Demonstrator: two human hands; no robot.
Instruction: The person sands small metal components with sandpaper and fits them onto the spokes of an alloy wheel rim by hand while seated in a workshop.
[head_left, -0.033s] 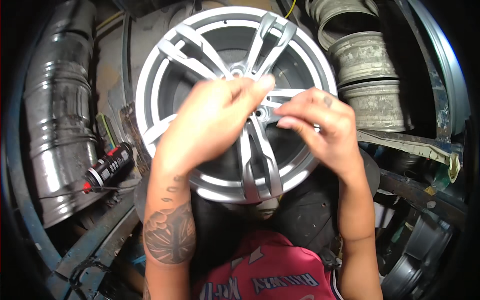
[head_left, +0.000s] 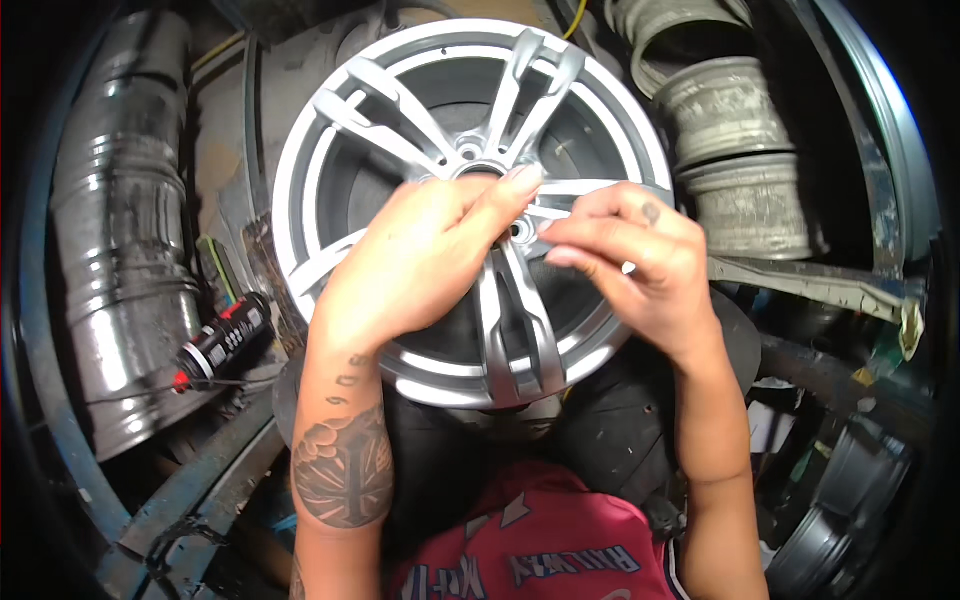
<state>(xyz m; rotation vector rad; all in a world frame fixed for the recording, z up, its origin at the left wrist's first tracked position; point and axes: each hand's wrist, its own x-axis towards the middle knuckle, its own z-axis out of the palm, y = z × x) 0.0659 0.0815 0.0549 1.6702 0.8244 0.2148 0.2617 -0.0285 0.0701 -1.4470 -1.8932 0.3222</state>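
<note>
A silver alloy wheel rim with paired spokes lies face up in front of me, above my dark-clothed legs. My left hand is over its centre, back of the hand up. Its thumb presses against the curled forefinger beside the hub; the other fingers and anything in them are hidden. At the right of the hub, my right hand is closed in a pinch, thumb and forefinger close to a bolt hole. A small white bit shows under its curled fingers; what it belongs to cannot be made out.
On the left, bare metal rims are stacked by a blue metal frame. A black spray can with red ends lies near them. Dusty rims stand stacked at the right, with dark grey rims lower down.
My left hand has shifted slightly down, uncovering more of the hub's centre. My right hand has moved very slightly left, still pinched. The wheel rim stays almost in place.
</note>
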